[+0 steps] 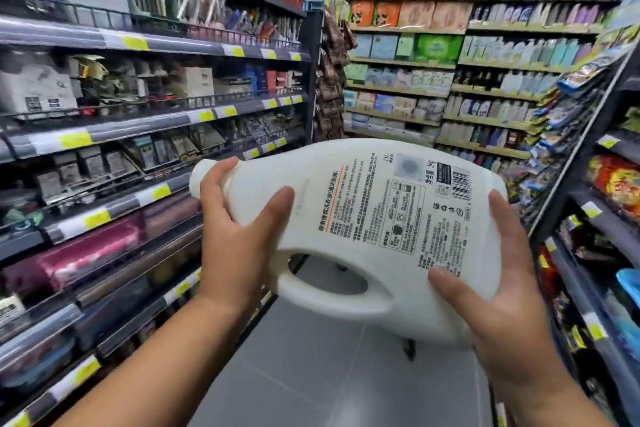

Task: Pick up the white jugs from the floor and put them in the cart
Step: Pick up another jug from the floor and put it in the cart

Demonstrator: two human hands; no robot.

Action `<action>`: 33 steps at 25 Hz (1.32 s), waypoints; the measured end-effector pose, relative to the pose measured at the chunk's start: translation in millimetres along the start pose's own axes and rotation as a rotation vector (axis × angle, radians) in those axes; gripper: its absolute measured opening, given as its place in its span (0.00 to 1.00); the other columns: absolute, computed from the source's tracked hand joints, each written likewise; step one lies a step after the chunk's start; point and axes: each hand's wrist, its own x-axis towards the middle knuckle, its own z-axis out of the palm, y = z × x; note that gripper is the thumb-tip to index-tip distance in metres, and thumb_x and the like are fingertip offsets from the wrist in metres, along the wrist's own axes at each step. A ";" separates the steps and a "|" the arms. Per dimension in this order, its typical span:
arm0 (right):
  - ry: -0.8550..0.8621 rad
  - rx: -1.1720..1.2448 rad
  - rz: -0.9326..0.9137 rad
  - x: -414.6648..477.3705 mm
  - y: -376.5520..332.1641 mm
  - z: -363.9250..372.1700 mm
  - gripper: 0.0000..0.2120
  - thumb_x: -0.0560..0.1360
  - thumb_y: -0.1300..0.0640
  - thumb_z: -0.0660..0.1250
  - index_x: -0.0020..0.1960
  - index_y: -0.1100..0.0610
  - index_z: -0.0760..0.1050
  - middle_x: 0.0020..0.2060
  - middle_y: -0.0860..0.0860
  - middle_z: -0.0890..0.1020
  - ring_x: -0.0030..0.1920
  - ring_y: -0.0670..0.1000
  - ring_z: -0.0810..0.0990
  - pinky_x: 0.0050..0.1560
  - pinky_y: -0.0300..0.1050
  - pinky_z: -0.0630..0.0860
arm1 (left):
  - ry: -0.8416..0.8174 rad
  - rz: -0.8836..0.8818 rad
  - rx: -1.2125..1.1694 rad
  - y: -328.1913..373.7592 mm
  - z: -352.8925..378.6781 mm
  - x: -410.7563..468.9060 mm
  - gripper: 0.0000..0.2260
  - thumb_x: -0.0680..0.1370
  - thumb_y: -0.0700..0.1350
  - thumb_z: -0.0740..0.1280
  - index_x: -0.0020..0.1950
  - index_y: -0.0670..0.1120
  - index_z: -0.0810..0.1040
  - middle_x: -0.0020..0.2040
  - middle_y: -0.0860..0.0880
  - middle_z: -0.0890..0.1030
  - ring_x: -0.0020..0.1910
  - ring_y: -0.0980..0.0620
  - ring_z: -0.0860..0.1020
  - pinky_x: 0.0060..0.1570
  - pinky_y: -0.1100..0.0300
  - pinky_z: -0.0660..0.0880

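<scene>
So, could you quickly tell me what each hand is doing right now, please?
The left hand is holding the white jug near its neck.
The right hand is holding the same jug at its base end.

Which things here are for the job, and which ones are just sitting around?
For the job:
white jug, held sideways in the air
left hand, gripping its neck end
right hand, gripping its bottom end

Just there:
left shelves of boxed goods
far shelves of packs
right shelves of bright bags
grey floor

No cart shows clearly.
</scene>
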 end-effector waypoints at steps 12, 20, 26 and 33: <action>0.345 -0.085 0.151 206.7 165.2 -64.5 0.39 0.62 0.51 0.77 0.64 0.25 0.65 0.63 0.34 0.75 0.63 0.44 0.77 0.65 0.60 0.72 | -0.332 -0.138 0.004 -203.9 222.8 201.1 0.29 0.66 0.55 0.75 0.64 0.63 0.67 0.58 0.54 0.76 0.55 0.52 0.79 0.54 0.54 0.77; 0.370 -0.045 0.290 359.4 322.7 -162.0 0.38 0.62 0.56 0.75 0.61 0.25 0.66 0.62 0.40 0.78 0.61 0.44 0.78 0.66 0.56 0.72 | -0.355 -0.182 0.120 -351.7 391.8 285.4 0.28 0.70 0.51 0.76 0.65 0.60 0.67 0.59 0.53 0.76 0.55 0.52 0.78 0.58 0.51 0.76; 0.358 -0.043 0.376 464.5 425.2 -200.6 0.38 0.62 0.57 0.75 0.64 0.31 0.66 0.60 0.35 0.78 0.61 0.40 0.77 0.66 0.53 0.72 | -0.376 -0.270 0.172 -458.6 481.6 354.3 0.27 0.69 0.52 0.76 0.63 0.62 0.68 0.57 0.54 0.77 0.54 0.52 0.78 0.56 0.50 0.76; 0.526 -0.101 0.506 571.5 572.7 -211.8 0.38 0.62 0.57 0.75 0.66 0.35 0.66 0.63 0.40 0.76 0.63 0.45 0.76 0.68 0.57 0.71 | -0.506 -0.435 0.208 -625.2 575.1 447.9 0.24 0.73 0.48 0.74 0.64 0.60 0.67 0.54 0.56 0.77 0.51 0.56 0.78 0.44 0.61 0.74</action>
